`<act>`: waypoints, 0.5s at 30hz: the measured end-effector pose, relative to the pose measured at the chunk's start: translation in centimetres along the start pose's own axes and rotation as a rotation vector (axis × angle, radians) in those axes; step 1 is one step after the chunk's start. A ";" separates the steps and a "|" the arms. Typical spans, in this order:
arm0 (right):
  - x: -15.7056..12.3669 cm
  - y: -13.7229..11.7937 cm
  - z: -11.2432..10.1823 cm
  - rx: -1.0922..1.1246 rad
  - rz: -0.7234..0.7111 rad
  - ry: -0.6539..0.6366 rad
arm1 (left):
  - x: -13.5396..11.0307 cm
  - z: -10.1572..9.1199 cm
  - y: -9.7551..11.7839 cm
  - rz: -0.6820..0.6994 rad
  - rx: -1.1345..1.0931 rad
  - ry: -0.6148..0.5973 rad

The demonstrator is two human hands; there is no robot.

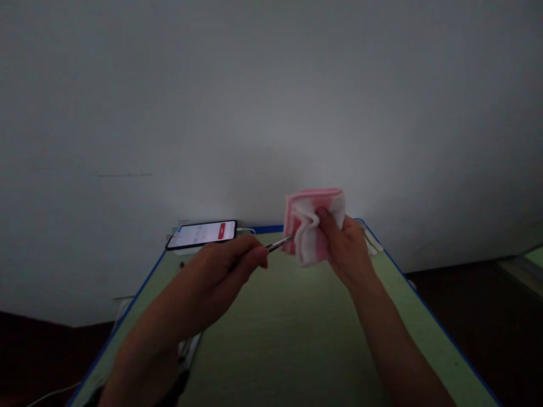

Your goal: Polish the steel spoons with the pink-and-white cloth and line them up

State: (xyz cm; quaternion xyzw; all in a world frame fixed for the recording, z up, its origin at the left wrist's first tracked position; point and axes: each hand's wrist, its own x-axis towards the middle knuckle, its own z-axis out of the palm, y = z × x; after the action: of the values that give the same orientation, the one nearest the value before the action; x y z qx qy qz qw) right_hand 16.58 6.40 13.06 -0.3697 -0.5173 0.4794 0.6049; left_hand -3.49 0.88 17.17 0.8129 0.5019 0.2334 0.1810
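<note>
My left hand is closed around a thin tool with a shiny metallic shaft. Its far end meets the left side of a folded pink-and-white cloth, where the tip is hidden, so its kind does not show. My right hand grips that cloth, thumb across its front and fingers behind. The cloth is held up over the far part of the table, with a wavy fold near its middle.
A lit phone with a white cable lies at the table's far left corner. A pale strap-like item is at the far right. The green table has blue edges and meets a grey wall. Dark items sit beneath my left forearm.
</note>
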 end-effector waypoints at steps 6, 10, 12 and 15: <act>-0.6 1.7 3.8 0.490 0.110 0.175 | 1.0 1.1 0.2 0.005 -0.019 0.015; -0.9 2.2 4.4 0.539 0.195 0.135 | 1.2 1.0 -0.1 0.002 -0.009 0.028; -0.7 2.5 4.1 0.530 0.221 0.093 | 1.1 0.9 -0.4 0.003 0.012 0.028; -0.1 2.5 2.3 0.398 0.243 -0.048 | 1.0 0.5 -0.9 0.004 0.043 0.003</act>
State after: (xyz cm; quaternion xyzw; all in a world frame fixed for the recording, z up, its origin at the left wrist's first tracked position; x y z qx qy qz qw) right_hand 13.80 6.83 11.08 -0.2910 -0.3787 0.6499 0.5912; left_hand -3.51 2.12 16.46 0.8172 0.5056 0.2242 0.1620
